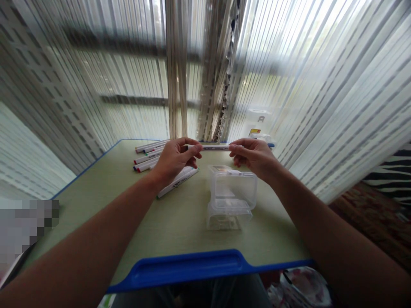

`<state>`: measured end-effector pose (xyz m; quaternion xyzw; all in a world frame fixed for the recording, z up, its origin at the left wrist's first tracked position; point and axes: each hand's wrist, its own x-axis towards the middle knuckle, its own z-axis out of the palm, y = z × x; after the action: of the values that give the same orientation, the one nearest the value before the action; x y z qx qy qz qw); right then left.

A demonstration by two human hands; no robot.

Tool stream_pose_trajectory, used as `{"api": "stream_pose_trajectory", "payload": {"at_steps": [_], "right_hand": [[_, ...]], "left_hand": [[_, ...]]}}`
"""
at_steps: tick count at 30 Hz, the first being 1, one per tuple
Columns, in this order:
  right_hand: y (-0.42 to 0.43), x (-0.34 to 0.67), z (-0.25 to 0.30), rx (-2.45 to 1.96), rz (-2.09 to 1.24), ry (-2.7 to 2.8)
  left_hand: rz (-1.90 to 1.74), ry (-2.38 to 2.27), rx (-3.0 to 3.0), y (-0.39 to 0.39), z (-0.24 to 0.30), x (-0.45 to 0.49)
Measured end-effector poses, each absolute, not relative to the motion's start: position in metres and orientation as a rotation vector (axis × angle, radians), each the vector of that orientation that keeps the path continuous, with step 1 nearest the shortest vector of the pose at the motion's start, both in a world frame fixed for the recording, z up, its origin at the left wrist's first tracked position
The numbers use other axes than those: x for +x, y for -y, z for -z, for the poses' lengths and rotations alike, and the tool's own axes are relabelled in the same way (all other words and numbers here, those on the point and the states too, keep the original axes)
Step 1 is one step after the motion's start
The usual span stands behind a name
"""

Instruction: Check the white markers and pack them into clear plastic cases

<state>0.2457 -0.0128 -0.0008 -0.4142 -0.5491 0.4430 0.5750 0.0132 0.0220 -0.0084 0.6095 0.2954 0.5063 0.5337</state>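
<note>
A white marker pen is held level above the far part of the table, one end in each hand. My left hand pinches its left end between thumb and fingers. At the right end, my right hand has it pinched the same way. Several white marker pens with coloured ends lie behind and left of my left hand, partly hidden by it. More marker pens rest just below that hand. A clear plastic box, its lid hinged open toward me, stands below the held pen.
The pale table has a blue edge with a moulded blue pen tray at the front. Another clear container with a blue item sits at the back right. Sheer striped curtains hang right behind the table.
</note>
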Motion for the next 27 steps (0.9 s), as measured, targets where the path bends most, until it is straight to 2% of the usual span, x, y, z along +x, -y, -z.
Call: {"api": "stream_pose_trajectory", "payload": {"at_steps": [14, 27], "right_hand": [[0.0115, 0.2469, -0.0011, -0.933, -1.139, 1.220], [0.0137, 0.2432, 0.0002, -0.896, -1.074, 1.275]], "left_hand": [[-1.243, -0.618, 1.142, -0.0211, -0.0011, 0.0103], [-1.300, -0.682, 1.076, -0.0227, -0.0007, 0.0090]]}}
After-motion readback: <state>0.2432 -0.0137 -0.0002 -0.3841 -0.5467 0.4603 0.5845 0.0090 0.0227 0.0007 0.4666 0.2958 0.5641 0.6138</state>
